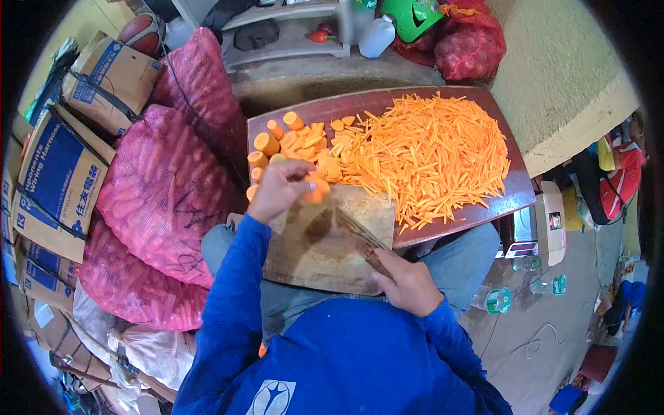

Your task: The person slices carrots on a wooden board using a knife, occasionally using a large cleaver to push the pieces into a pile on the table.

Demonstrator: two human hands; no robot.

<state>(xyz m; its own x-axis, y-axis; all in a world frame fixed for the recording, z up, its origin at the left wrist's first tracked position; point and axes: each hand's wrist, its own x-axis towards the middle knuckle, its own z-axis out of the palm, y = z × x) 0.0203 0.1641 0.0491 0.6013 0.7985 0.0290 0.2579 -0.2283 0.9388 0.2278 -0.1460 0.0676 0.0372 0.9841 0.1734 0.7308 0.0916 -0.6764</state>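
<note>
My left hand (282,191) is closed on an orange carrot piece (317,189) over the upper left of the wooden cutting board (304,259). In my right hand (411,283) is the handle of a knife (363,235), its blade pointing up and left across the board, partly blurred. Beyond the board, thick carrot chunks (265,144) and carrot slices (304,140) lie on the left of the dark red table (515,181). A large heap of thin carrot strips (436,155) covers the table's right part.
Pink mesh sacks (166,187) and cardboard boxes (59,180) are stacked at the left. A red mesh sack (470,48) and a green helmet (413,19) sit beyond the table. Plastic bottles (498,300) lie on the floor at the right, beside an open carton (552,225).
</note>
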